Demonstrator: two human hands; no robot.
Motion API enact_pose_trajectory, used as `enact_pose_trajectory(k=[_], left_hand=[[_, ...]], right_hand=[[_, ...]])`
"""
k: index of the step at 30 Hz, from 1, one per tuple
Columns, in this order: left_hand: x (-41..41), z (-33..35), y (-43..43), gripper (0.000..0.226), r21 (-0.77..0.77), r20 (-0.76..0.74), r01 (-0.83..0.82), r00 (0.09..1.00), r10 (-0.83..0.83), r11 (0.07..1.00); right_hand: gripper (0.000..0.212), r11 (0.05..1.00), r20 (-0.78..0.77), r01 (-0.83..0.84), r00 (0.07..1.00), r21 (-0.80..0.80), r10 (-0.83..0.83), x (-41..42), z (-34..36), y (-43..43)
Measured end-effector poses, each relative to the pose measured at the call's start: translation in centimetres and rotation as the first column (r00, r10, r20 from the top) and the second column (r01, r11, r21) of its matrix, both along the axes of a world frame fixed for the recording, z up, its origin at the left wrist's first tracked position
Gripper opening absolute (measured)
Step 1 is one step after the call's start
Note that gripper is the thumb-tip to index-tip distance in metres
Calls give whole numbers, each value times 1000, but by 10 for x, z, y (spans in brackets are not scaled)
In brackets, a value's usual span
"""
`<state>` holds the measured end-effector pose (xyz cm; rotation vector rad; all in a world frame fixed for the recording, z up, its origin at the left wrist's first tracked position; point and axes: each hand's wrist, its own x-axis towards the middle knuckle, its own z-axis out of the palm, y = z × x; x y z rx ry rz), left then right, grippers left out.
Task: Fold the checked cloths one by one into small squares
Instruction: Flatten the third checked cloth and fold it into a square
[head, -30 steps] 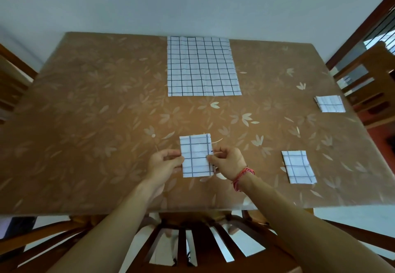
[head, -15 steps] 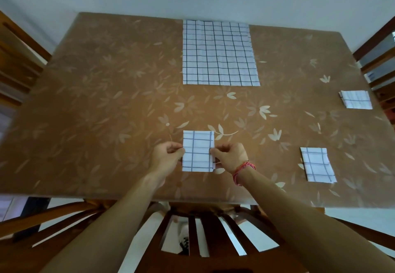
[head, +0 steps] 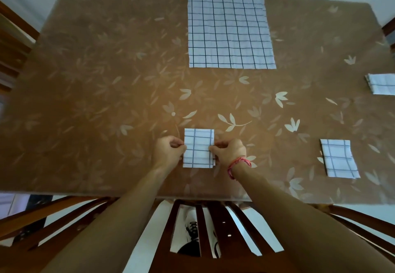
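**A:** what's on show here, left to right?

**B:** far left, a side chair (head: 12,43) pokes in beside the table (head: 96,93). Then the left hand (head: 168,153), fingers curled, pinching the left edge of the cloth (head: 198,147).

**A:** where's that cloth sitting?

**B:** flat on the table near the front edge, roughly mid-width, already down to a small rectangle. The right hand (head: 229,152) grips its right edge the same way, thumb and fingers clamped on the fabric. Red band (head: 238,164) on that wrist.

**A:** and the rest?

**B:** a big cloth (head: 229,30) lies spread open at the far edge, straight behind the small one and well apart from it. Off to the right a folded piece (head: 338,158) sits near the front edge, and a cut-off piece (head: 382,83), also folded, lies further back at the right side of the view. Both are well clear of the hands. Below the table, between the arms, there's the slatted back of a near chair (head: 222,230).
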<state>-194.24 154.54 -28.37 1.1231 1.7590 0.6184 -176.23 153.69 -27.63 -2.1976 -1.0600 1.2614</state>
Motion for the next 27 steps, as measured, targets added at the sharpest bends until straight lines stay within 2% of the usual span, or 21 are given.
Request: enact_pose_trajectory(k=[2,9,16,19,27], left_hand=[[-2,-6,1,14,-10,-27,20,999,-20,1000],[-10,-18,5,14,12,-97,56,994,-55,998],[-13,-24,3,10,29,-133,84,988,-79,996],[-12,-24,3,5,67,-184,104,979,-90,992],[-12,-18,0,9,152,-292,160,950,-111,975]], right_hand=[[7,1000,12,-6,1000,-1,6,-3,-5,2],[1,1000,21,-20,1000,-14,20,-11,-16,6],[8,999,55,-40,998,-9,41,-13,-20,7],[10,997,87,-82,993,11,80,-12,-20,5],[13,993,134,-105,986,49,97,-12,-16,3]])
